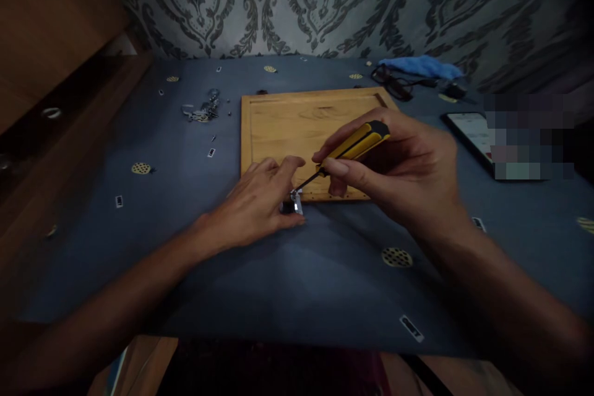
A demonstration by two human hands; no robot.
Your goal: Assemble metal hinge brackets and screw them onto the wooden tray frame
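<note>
My right hand (403, 161) is closed around a yellow-and-black screwdriver (359, 141), its shaft slanting down to the left. The screwdriver's tip meets a small shiny metal fitting (294, 203) at the front edge of a wooden board (278, 130). Thumb and fingers of my left hand (260, 198) close about this fitting from above and below, steadying it against the board. Part of the fitting is hidden by the fingers, so its exact kind does not show. Small dark holes run along the board's front edge, right of the fitting.
Loose metal hardware (204, 108) lies in a small heap left of the board, with a few tiny pieces near it. Glasses (394, 81) and a blue cloth (420, 67) are behind the board. A phone (468, 136) lies at right. A wooden cabinet (60, 25) borders the left.
</note>
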